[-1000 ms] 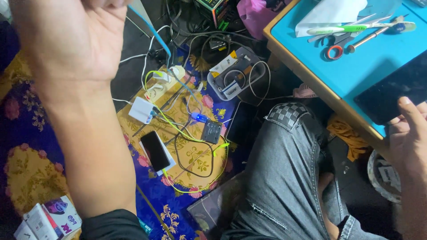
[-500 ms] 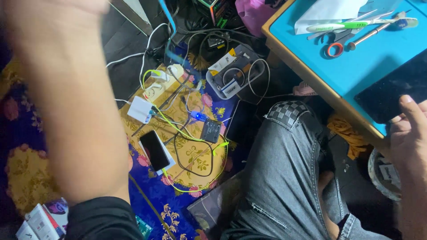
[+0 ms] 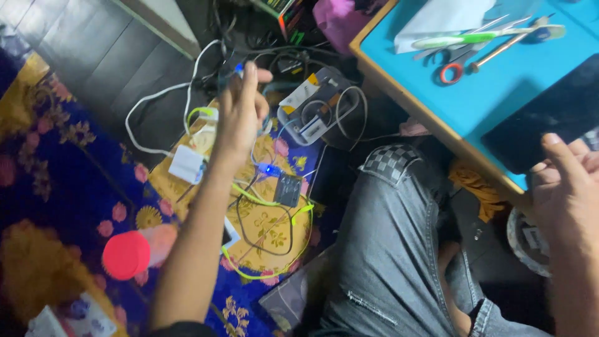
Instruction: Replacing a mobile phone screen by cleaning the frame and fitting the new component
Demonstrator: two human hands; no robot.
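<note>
- Black, flat and glossy, a rectangular tablet-like slab (image 3: pixel 549 125) lies on the turquoise mat of a wood-edged table (image 3: pixel 437 81), its lower corner reaching past the table's near edge.
- Head view: the right hand (image 3: pixel 571 187) sits at that corner, thumb raised and laid against the slab's edge, fingers loosely curled beside it; whether they clasp it underneath cannot be told.
- The left hand (image 3: pixel 240 115) is stretched out over the floor, fingers fairly straight and close together, with a small blue-tipped object (image 3: pixel 239 70) at the fingertips; a firm hold on it cannot be told.
- Below that hand lie a tangle of white, black and yellow-green cables (image 3: pixel 268 206), a white square charger (image 3: pixel 186 164) and a clear plastic box of parts (image 3: pixel 318 112) on a blue and gold floral rug (image 3: pixel 56 187).
- Red-handled scissors (image 3: pixel 452 70) and a green-and-white toothbrush (image 3: pixel 474 37) lie on the mat, well apart from the slab.
</note>
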